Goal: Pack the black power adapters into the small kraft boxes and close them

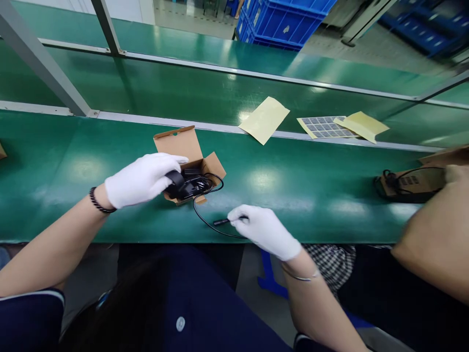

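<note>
An open brown cardboard box (182,145) sits on the green bench with its lid folded back. Black electronic parts and a coiled cord (201,185) fill it. My left hand (144,178), in a white glove, grips a black rounded part (175,182) at the box's left side; its exact kind is hidden by my fingers. In front of the box, my gloved right hand (262,230) pinches a thin black cable (207,222) close to its plug (221,222). That cable loops back into the box.
Yellowish backing sheets (266,120) and a label sheet (326,127) lie across the bench's rear rail. At right, a co-worker's arm (436,230) is beside another open box (414,183). Blue crates (282,24) are stacked beyond. A grey metal post (47,63) rises at left.
</note>
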A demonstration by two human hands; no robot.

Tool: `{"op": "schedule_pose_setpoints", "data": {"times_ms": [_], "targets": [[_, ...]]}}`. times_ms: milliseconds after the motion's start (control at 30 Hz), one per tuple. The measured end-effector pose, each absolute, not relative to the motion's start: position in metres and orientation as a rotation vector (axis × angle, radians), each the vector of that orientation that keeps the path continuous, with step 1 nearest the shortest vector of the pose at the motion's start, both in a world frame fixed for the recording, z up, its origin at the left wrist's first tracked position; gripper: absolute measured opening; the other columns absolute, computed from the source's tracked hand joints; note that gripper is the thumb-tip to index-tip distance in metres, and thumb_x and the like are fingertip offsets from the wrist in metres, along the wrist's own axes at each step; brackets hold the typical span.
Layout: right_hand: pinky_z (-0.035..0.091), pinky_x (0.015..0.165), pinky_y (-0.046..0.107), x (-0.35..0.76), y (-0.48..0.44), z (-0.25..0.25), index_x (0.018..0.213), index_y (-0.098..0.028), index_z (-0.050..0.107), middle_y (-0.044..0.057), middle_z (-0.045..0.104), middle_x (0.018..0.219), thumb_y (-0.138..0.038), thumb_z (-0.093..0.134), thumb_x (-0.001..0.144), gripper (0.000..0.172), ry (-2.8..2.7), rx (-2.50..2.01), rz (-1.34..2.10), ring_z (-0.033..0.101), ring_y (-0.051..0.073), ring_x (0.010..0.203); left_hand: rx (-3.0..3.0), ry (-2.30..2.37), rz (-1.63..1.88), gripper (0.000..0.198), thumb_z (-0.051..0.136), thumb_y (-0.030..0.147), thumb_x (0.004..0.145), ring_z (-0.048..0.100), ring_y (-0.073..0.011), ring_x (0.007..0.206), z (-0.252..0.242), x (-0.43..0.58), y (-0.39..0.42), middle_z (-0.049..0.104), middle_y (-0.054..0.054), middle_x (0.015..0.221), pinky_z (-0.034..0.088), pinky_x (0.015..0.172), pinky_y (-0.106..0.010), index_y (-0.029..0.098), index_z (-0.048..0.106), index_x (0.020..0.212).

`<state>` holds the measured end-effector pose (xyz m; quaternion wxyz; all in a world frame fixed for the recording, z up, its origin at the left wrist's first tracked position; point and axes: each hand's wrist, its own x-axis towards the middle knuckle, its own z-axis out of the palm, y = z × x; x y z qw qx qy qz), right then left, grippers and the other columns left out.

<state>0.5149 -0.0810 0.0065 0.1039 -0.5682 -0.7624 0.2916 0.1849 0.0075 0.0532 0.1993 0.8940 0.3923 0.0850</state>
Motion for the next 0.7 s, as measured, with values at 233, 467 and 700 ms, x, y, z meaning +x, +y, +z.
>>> {"op": "schedule_pose_setpoints", "data": {"times_ms": [233,467,700], "targets": [[0.063,0.078,0.026,0.475,-0.056,0.112,0.084,-0.030,0.071,-0.007,0.079,0.088,-0.003,0.072,0.080,0.027,-1.624,-1.010,0.680,0.077,0.014,0.084,2.440,0.416,0.410,0.027,0.050,0.027,0.102,0.047,-0.0299,0.149,0.062,0.174,-0.014,0.041,-0.010,0.168,0.043,0.122,-0.043,0.022,0.075,0.094],[0.064,0.100,0.033,0.376,0.028,0.121,0.091,-0.033,0.054,-0.005,0.077,0.101,-0.012,0.064,0.090,0.022,-1.334,-0.786,0.689,0.077,0.018,0.104,2.290,0.517,0.526,0.026,0.055,0.025,0.097,0.047,-0.0298,0.148,0.047,0.244,-0.025,0.048,-0.010,0.161,0.039,0.125,-0.046,0.022,0.078,0.106],[0.057,0.088,0.027,0.379,0.050,0.144,0.100,-0.022,0.055,-0.005,0.068,0.109,-0.016,0.050,0.089,0.013,-1.124,-0.555,0.480,0.068,0.018,0.128,2.405,0.938,0.297,0.029,0.047,0.022,0.096,0.067,-0.0211,0.100,0.069,0.206,-0.002,0.072,-0.007,0.106,0.055,0.095,-0.035,0.021,0.073,0.108]]}}
